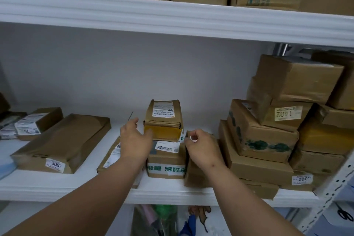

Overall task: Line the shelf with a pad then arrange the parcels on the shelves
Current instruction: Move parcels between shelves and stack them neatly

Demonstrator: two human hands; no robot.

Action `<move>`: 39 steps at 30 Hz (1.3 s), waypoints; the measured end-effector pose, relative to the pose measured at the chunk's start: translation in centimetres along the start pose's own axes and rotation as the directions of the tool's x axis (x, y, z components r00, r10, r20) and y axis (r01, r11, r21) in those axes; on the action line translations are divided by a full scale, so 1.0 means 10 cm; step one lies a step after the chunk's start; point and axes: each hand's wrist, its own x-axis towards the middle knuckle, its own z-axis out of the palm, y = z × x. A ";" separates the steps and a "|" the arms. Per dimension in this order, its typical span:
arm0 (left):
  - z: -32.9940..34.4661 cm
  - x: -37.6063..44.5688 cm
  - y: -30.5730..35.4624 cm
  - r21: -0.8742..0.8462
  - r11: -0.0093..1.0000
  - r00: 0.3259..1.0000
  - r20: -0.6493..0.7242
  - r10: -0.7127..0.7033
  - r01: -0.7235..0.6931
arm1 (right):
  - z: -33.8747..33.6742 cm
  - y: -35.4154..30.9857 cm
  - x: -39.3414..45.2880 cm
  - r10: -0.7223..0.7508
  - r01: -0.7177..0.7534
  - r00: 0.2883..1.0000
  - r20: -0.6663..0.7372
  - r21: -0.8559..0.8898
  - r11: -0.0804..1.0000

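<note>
White shelf spans mid-frame, carrying brown parcels. At centre, a small labelled parcel sits atop a box with green lettering. Left hand, fingers loosely extended, touches the small parcel's left side; no grip closed on it. Right hand, fingers curled, grips the top edge of an upright parcel just right of the lettered box. Stacked boxes fill the right; a flat parcel lies left.

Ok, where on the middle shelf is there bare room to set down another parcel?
Bare shelf shows between the long flat parcel and the small centre stack, reaching back to the wall, and behind that stack. The right end is crowded with piled boxes; both hands fill the front centre.
</note>
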 end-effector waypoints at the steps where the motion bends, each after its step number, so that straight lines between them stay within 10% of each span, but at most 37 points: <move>1: -0.04 0.06 0.01 -0.017 0.999 0.998 0.050 -0.047 0.048 | 0.04 -0.06 0.04 0.010 -0.010 1.000 0.002 0.007 1.000; 16: -0.04 0.36 0.07 -0.347 0.802 0.841 0.434 -0.322 0.486 | 0.38 -0.29 0.41 0.359 -0.377 0.923 0.139 0.515 0.770; 28: -0.52 0.32 0.01 -0.420 0.778 0.857 0.429 -0.284 0.468 | 0.33 -0.36 0.21 0.171 -0.250 0.964 0.206 0.465 0.849; 33: -0.86 0.29 -0.20 -0.545 0.682 0.873 0.335 -0.355 0.487 | 0.49 -0.27 0.15 0.111 -0.108 0.989 0.099 -0.034 0.994; 39: -1.12 0.24 -0.53 -0.560 0.684 0.878 0.203 -0.433 0.467 | 0.81 -0.31 0.13 0.232 -0.121 0.959 0.165 -0.501 0.857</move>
